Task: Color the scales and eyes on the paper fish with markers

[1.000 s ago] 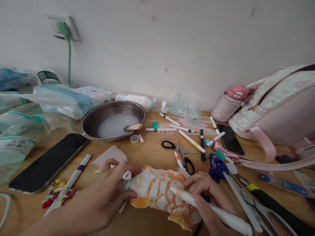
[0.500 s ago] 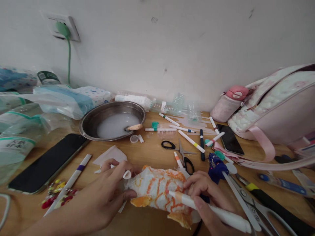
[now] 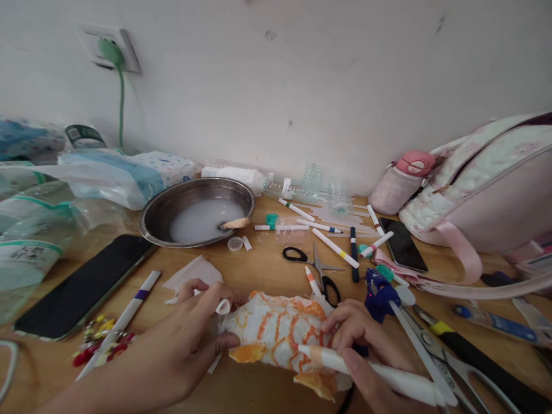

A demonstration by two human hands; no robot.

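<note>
A white fish-shaped paper craft (image 3: 276,330) with orange marks and orange fins lies sideways between my hands, just above the table's front. My left hand (image 3: 194,333) pinches its narrow left end, where a small white paper loop sticks up. In my right hand (image 3: 366,339) is a white marker (image 3: 388,374) with an orange band, its tip against the craft's orange-marked side. The fingers of that hand also rest on the craft's right end. An orange marker cap (image 3: 311,279) lies behind the craft, beside black-handled scissors (image 3: 319,267).
A metal basin (image 3: 149,224) of cloudy liquid stands behind my left hand. Several markers (image 3: 336,247) and plastic bottle pieces (image 3: 313,181) lie farther back. Close on the right are a blue glue gun (image 3: 382,296) and large shears (image 3: 440,356). A phone (image 3: 86,287) lies left, a backpack (image 3: 483,184) right.
The marker tip has shifted slightly right and down along the craft's side. My left hand and the craft have stayed nearly still.
</note>
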